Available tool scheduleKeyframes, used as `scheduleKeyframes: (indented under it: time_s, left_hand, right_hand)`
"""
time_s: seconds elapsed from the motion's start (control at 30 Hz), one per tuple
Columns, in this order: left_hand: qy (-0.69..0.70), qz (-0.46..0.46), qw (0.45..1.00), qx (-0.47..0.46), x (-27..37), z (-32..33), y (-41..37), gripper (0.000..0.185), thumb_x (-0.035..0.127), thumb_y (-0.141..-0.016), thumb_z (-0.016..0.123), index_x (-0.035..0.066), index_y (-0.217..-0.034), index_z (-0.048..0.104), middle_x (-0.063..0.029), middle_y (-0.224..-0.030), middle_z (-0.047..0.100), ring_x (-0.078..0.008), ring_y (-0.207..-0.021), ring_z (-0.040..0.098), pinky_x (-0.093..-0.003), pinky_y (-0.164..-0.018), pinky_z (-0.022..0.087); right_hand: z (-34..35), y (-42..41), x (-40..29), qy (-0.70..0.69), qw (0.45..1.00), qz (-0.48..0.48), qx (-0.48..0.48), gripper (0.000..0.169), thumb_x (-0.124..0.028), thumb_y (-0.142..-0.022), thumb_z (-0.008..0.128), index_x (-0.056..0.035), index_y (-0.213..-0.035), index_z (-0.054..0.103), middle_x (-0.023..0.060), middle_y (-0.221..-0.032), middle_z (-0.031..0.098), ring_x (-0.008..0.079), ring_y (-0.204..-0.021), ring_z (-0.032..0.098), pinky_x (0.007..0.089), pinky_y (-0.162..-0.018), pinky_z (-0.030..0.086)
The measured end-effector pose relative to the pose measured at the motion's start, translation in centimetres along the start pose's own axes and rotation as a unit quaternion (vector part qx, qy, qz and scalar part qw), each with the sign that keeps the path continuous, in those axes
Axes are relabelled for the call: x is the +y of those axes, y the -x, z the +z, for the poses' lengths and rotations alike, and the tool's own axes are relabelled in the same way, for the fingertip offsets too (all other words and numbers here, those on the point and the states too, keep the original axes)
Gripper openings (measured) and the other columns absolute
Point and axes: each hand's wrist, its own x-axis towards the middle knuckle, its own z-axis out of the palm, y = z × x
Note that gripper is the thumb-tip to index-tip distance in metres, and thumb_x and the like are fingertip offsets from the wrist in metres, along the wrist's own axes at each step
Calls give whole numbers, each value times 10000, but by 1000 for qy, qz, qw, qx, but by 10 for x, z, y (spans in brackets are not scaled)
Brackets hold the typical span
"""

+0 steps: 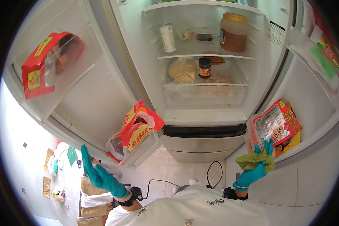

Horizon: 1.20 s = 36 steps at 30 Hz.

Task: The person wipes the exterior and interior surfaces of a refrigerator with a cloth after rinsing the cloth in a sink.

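Observation:
A refrigerator with two doors swung wide stands before me. My left hand, in a teal rubber glove, is at the outer edge of the left door. Its fingers are stretched out and hold nothing; whether they touch the door I cannot tell. In my right hand, gloved alike, is a crumpled olive-green cloth. That hand is by the lower bin of the right door, its fingertips close to a red-and-silver food packet. An orange-yellow packet sits behind that one.
Red food bags stand in the left door's upper bin and lower bin. Inside are a large jar of amber liquid, a white can, a dark-lidded jar and eggs. A black cable loops above the tiled floor.

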Motion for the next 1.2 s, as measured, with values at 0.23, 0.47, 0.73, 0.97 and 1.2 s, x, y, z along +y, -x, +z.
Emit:
scheduleKeyframes:
  time_s: [0.23, 0.47, 0.73, 0.97, 1.2]
  left_hand:
    - [12, 5, 979, -205, 59, 37, -19, 799, 219, -729, 725, 73, -1400, 315, -136, -1303, 492, -303, -1189, 453, -377, -998, 362]
    - [-106, 36, 976, -185, 46, 49, -29, 550, 168, -706, 767, 96, -1191, 519, -73, -957, 588, -234, -872, 530, -359, -771, 436]
    - [115, -51, 992, -14, 22, 65, -38, 128, 57, -750, 716, 41, -778, 592, -33, -766, 512, -146, -671, 477, -259, -616, 391]
    - [273, -187, 930, 160, 7, 58, -61, 141, 168, -872, 626, 52, -804, 585, -45, -832, 631, -91, -711, 560, -216, -670, 478]
    - [256, -144, 935, 198, 49, 28, -69, 242, 261, -891, 597, 22, -898, 560, -48, -895, 629, -111, -769, 588, -232, -688, 487]
  right_hand:
    - [-5, 20, 30, -81, 992, 37, -92, 413, -82, -874, 474, 61, -1261, 443, 199, -1258, 497, 287, -995, 582, 363, -827, 502]
    - [39, 51, 10, -90, 940, 158, -287, 392, -78, -895, 504, 37, -1265, 450, 213, -1188, 555, 265, -928, 615, 355, -758, 542]
    - [77, 47, 1, -104, 894, 190, -392, 395, -33, -899, 483, 24, -1288, 436, 201, -1198, 553, 254, -1003, 601, 360, -799, 543]
    - [110, 45, 0, -77, 829, 268, -484, 411, 35, -883, 462, 24, -1293, 437, 155, -1096, 593, 209, -937, 606, 305, -747, 543]
    - [149, 43, -25, -123, 760, 219, -600, 720, 2, -799, 623, -35, -1411, 247, 174, -1355, 389, 162, -926, 555, 290, -847, 467]
